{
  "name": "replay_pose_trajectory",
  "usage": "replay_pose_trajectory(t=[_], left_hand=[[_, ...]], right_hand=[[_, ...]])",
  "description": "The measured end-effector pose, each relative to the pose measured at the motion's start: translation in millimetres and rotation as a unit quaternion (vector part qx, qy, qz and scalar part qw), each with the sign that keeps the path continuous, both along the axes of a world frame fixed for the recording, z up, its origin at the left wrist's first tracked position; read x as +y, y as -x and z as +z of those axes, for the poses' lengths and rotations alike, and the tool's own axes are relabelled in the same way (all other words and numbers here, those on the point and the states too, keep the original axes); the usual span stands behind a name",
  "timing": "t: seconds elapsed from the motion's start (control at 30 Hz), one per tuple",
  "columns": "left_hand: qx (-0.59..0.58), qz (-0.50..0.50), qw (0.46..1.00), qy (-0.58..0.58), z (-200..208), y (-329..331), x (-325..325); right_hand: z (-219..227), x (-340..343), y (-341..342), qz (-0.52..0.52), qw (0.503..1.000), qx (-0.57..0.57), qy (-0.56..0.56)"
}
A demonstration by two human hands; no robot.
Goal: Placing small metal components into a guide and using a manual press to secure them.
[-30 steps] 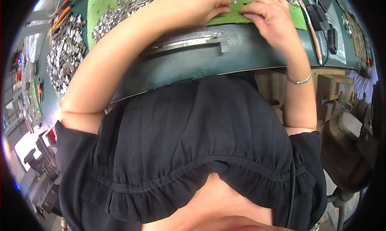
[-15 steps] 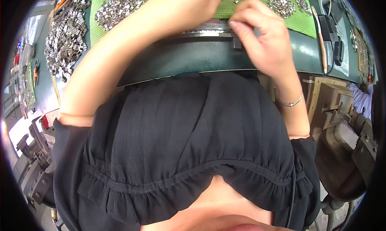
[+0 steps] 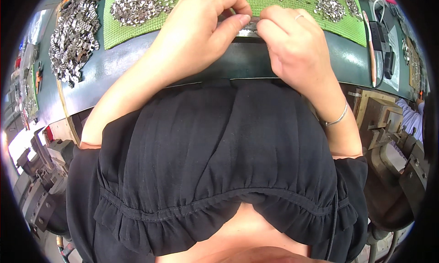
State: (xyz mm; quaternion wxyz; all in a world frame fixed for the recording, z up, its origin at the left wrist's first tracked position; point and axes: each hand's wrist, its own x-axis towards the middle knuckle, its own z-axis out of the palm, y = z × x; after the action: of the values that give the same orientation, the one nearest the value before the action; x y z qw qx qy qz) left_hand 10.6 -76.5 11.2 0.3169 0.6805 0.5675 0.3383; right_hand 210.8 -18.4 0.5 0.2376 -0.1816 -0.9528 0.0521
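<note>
Left hand (image 3: 199,34) at twelve o'clock, right hand (image 3: 297,48) at one, fingers narrow, anything held unclear, metal strip (image 3: 249,33) between, green mat (image 3: 128,34) beyond

Hands (image 3: 196,36) close together by metal strip (image 3: 247,33), green mat (image 3: 351,30), small metal pieces (image 3: 141,7), teal tabletop (image 3: 244,64)

Black box (image 3: 379,36) just beside a pale slender stick (image 3: 373,71), orange tool (image 3: 39,75) far left.

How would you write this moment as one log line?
left hand at metal strip, hold unclear; right hand at same strip, hold unclear; green mat bears small metal pieces; heap of metal parts left of mat
</note>
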Motion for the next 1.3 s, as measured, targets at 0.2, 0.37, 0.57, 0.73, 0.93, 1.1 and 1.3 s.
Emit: replay_pose_trajectory(t=[0.2, 0.37, 0.57, 0.73, 0.93, 1.1, 1.3], left_hand=[[0.076, -0.020, 0.996, -0.050, -8, -11, 0], [0.179, -0.025, 0.966, -0.184, -20, -15, -2], [0.240, -0.088, 0.929, -0.266, -13, -9, -4], [0.214, -0.142, 0.929, -0.266, 3, -9, 42], [0.283, -0.163, 0.909, -0.257, -8, -32, 112], [0.302, -0.163, 0.904, -0.255, -10, -48, 114], [0.322, -0.136, 0.899, -0.263, -11, -52, 109]], right_hand=[[-35, -24, -23, -0.064, 0.997, 0.032, -0.033], [-29, -22, -31, -0.045, 0.976, 0.109, 0.181], [-23, 0, -44, 0.029, 0.960, 0.115, 0.253], [-28, 4, -44, 0.015, 0.960, 0.143, 0.241], [-6, 16, -52, 0.020, 0.934, 0.177, 0.310], [8, 107, -90, -0.216, 0.956, 0.180, 0.088], [-19, 197, -94, -0.258, 0.966, -0.007, -0.013]])
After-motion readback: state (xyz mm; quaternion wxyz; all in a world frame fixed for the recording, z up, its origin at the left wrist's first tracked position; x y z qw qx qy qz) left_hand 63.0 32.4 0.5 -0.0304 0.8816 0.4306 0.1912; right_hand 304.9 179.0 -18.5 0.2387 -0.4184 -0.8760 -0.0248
